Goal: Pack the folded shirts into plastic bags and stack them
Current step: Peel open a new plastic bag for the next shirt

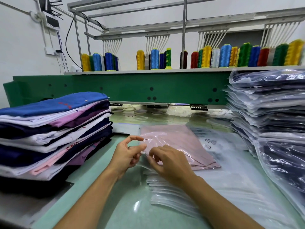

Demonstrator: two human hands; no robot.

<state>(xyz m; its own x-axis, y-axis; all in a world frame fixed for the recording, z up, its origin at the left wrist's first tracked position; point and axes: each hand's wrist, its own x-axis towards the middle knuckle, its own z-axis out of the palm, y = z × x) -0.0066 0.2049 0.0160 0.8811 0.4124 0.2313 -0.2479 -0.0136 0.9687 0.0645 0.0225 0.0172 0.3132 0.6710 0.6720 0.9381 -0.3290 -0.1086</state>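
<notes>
Pinching the plastic bag (165,134) at its near edge, the left hand (125,154) and right hand (168,161) are holding it beside a small white tab (143,152). The pink shirt (189,146) is lying inside, between the folded shirts (54,129) and the bagged stack (267,113).

Shirt (184,138) at centre: plain pale pink, inside a clear plastic bag (158,134). Left stack of folded shirts (54,129): blue on top with red lettering, then white, purple, navy and pink layers. Right stack of bagged shirts (270,103): dark navy under clear film. Table (99,187): pale green. Machine beam (132,86): green. Thread cones (206,57): yellow, blue, green, red, white.
</notes>
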